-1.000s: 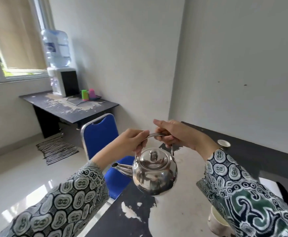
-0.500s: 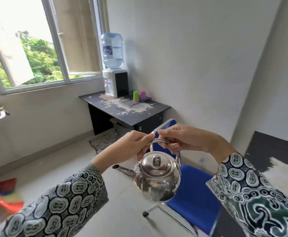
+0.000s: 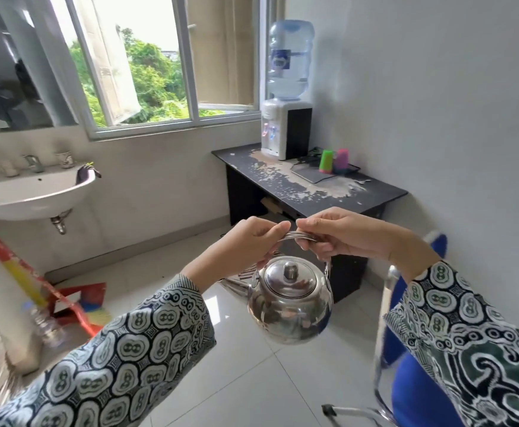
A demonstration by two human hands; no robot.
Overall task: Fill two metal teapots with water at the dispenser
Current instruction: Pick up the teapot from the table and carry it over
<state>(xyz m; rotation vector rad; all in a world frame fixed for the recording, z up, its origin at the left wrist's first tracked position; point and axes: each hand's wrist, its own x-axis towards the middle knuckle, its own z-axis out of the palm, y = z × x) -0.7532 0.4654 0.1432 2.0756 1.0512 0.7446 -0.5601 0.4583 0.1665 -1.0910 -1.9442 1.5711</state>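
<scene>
A shiny metal teapot (image 3: 290, 298) with its lid on hangs in the air in front of me, spout pointing left. My left hand (image 3: 245, 246) and my right hand (image 3: 341, 234) both grip its curved wire handle from either side. The water dispenser (image 3: 286, 131), white with a black side and a large blue bottle on top, stands at the far left end of a worn black desk (image 3: 310, 186) by the window. Only one teapot is in sight.
A green cup (image 3: 327, 161) and a pink cup (image 3: 341, 161) stand on a tray on the desk. A blue chair (image 3: 418, 380) is close at the right. A white sink (image 3: 30, 192) hangs on the left wall, with a broom and dustpan (image 3: 76, 303) below.
The view has swung left, away from the table, so the window, sink and dispenser desk now fill the frame and look nearer. Both hands still hold the teapot handle.
</scene>
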